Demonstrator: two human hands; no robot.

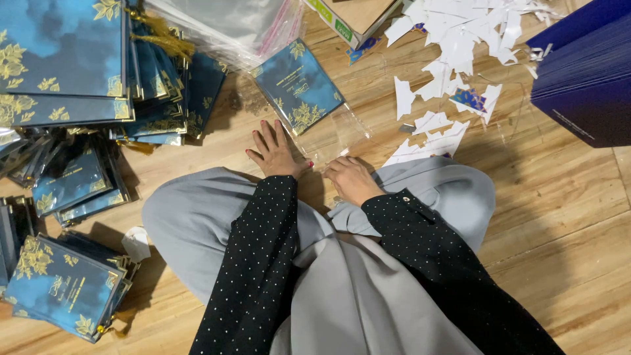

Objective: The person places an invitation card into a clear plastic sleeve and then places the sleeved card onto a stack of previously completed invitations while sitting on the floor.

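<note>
A blue card with gold flowers (299,84) lies on the wooden floor inside a clear plastic sleeve (328,135). My left hand (275,152) rests flat on the floor at the sleeve's near left edge, fingers spread. Just right of it, my right hand (350,177) is curled at the sleeve's open near end, pinching its edge. Both arms are in black dotted sleeves over grey-clad knees.
Stacks of similar blue and gold cards (72,66) fill the left side, with another pile (62,286) at bottom left. White paper scraps (453,46) lie scattered at upper right. A dark blue stack (585,72) sits at the right edge; clear bags (230,26) are at the top.
</note>
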